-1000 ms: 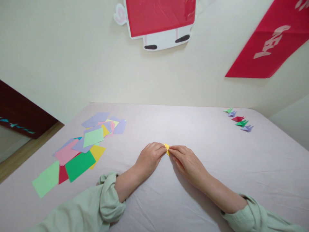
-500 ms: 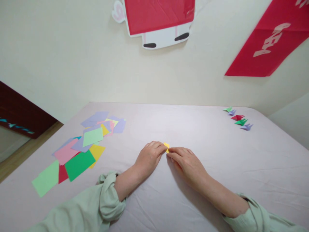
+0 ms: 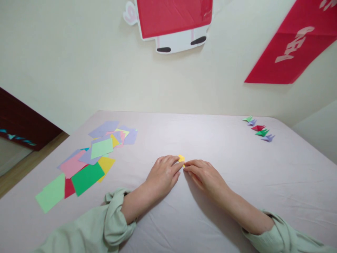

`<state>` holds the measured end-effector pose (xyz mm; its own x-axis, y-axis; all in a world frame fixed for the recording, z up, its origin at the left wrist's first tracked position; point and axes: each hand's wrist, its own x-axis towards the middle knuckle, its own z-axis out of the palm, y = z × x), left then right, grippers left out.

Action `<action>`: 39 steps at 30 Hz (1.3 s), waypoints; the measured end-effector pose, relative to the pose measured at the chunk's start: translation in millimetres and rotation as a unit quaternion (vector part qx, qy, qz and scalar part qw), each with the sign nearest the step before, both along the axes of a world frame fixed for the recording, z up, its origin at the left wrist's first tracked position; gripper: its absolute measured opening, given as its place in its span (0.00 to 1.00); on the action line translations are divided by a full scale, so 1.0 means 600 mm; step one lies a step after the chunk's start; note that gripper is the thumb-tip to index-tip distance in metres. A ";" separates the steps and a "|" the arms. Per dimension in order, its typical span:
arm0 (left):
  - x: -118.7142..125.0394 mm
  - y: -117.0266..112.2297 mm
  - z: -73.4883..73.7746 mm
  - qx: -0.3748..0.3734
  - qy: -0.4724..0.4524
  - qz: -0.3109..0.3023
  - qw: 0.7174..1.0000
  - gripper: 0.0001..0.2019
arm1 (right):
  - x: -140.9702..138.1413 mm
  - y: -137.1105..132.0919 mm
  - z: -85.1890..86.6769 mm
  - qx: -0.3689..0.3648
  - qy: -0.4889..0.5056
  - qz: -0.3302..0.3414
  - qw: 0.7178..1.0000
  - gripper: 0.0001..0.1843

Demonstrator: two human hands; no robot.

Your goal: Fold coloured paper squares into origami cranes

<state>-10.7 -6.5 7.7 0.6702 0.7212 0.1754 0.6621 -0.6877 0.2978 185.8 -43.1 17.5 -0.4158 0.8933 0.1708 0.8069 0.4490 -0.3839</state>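
A small folded yellow paper (image 3: pixel 181 158) lies on the pale pink sheet (image 3: pixel 237 182), pinched between the fingertips of both hands. My left hand (image 3: pixel 163 173) rests on the sheet with its fingers curled onto the paper's left side. My right hand (image 3: pixel 204 173) presses the paper's right side with closed fingertips. Most of the paper is hidden under the fingers. Both forearms come out of rolled pale green sleeves.
Several loose coloured paper squares (image 3: pixel 86 160) lie scattered at the left. A row of small folded paper figures (image 3: pixel 259 129) sits at the far right. Red paper decorations (image 3: pixel 173 21) hang on the wall behind. A dark wooden board (image 3: pixel 18 123) stands at the left edge.
Both hands stay on the yellow paper. Their fingertips have shifted slightly, and a little more of the paper shows above them.
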 end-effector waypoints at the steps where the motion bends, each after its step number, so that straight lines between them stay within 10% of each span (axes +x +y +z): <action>1: 0.000 0.001 0.000 0.000 0.003 0.002 1.000 0.18 | 0.000 0.001 0.001 -0.003 -0.001 -0.001 1.000 0.14; 18: -0.003 0.025 -0.023 -0.025 -0.080 0.049 0.995 0.28 | 0.016 0.029 0.009 -0.072 0.054 -0.081 0.993 0.20; 39: 0.014 0.043 -0.025 -0.054 -0.164 0.109 0.979 0.05 | -0.020 0.082 -0.005 -0.099 0.094 -0.105 0.985 0.03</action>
